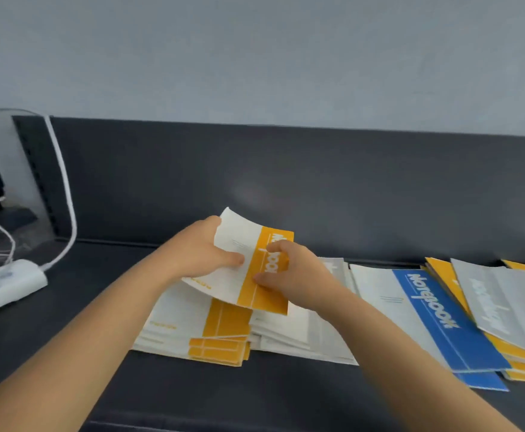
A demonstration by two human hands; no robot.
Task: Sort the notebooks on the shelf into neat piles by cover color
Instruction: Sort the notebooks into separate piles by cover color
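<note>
A white notebook with a yellow band [248, 269] is held tilted above a pile of yellow-banded notebooks [211, 335] on the dark shelf [108, 275]. My left hand [205, 247] grips its left edge, thumb on the cover. My right hand [289, 272] pinches its yellow band on the right side. To the right of the yellow pile lies a pile of grey-banded notebooks [298, 332], partly hidden by my right arm. Further right a blue-banded notebook [441, 319] lies on top of another blue one.
At the far right a loose heap mixes a grey-banded notebook [504, 300] with yellow-banded ones [522, 363]. A white power strip [15, 282] with cables sits at the left, beside a clear stand [33, 169]. The shelf's dark back wall [317, 182] rises behind.
</note>
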